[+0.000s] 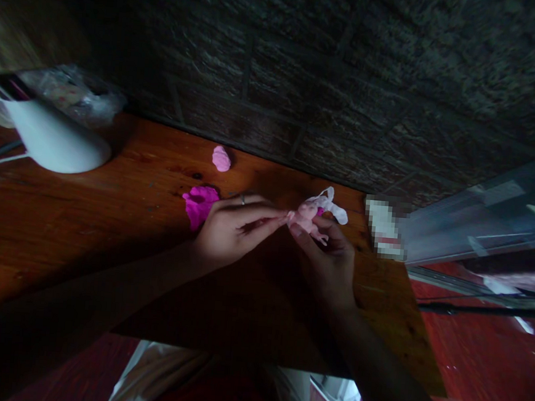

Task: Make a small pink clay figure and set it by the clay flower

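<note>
Over the wooden table, a small pale pink clay-like figure (pixel 304 213) is held between my hands. Thin limb-like bits stick out at its lower right, and a magenta spot shows at its right side. My right hand (pixel 330 255) grips the figure between thumb and fingers. The fingertips of my left hand (pixel 235 226) pinch its left end. Close behind the figure is a white looped strip (pixel 336 211); whether it touches the figure I cannot tell. A crumpled magenta clay piece (pixel 199 204) lies just left of my left hand. Farther back sits a light pink clay lump (pixel 221 158).
On the left of the table (pixel 150 160) stand a white lamp-like object (pixel 63 138) and crumpled clear plastic (pixel 78 96). A dark stone-textured wall (pixel 277 71) borders the back. At right are a blurred white object (pixel 384 228) and a clear panel (pixel 484 211).
</note>
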`<action>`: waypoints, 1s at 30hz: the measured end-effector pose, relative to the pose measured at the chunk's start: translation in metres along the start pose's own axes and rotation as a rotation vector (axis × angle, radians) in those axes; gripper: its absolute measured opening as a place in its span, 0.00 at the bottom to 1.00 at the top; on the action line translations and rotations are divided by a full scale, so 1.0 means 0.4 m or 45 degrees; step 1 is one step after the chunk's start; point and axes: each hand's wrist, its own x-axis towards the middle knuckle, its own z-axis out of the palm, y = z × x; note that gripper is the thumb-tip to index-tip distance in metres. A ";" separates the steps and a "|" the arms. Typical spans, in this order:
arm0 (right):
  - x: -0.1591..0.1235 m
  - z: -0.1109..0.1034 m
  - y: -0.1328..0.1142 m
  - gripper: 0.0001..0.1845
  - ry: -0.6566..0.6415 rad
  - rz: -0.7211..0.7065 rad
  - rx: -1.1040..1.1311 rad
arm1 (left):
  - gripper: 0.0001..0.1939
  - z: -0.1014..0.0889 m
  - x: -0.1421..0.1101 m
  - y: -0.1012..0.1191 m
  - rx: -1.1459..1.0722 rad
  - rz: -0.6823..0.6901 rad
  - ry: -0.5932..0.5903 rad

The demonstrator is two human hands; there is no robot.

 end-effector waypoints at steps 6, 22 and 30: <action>0.009 -0.009 -0.017 0.14 0.022 0.018 0.028 | 0.10 -0.013 0.012 -0.006 -0.168 -0.030 -0.182; 0.003 -0.001 -0.023 0.12 -0.057 0.085 0.064 | 0.13 -0.035 0.011 -0.018 0.052 0.290 -0.120; 0.002 -0.002 -0.013 0.14 -0.074 0.027 0.043 | 0.08 -0.031 0.016 -0.012 0.076 0.248 -0.147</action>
